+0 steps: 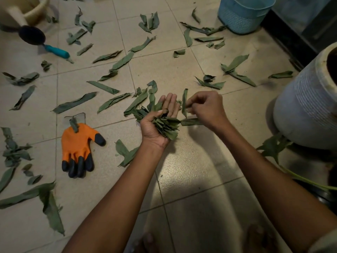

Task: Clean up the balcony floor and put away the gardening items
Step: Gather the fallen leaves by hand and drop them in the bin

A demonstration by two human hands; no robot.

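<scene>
Across the beige tiled balcony floor point(182, 161) torn green leaf strips point(107, 56) lie scattered well beyond my reach, with the ribbed white planter pot point(306, 106), pale blue plastic basket point(244, 13), orange-and-black gardening glove point(78, 145) and teal-handled black trowel point(38, 39) not yet put away, so I judge I'm early in the leaf-gathering step. My left hand point(156, 125), palm up, cups a wad of gathered leaves point(166, 126) under the thumb, while my right hand point(206, 106) pinches one more strip point(184, 103) beside it; next I must tuck that in without loosening the bundle.
</scene>
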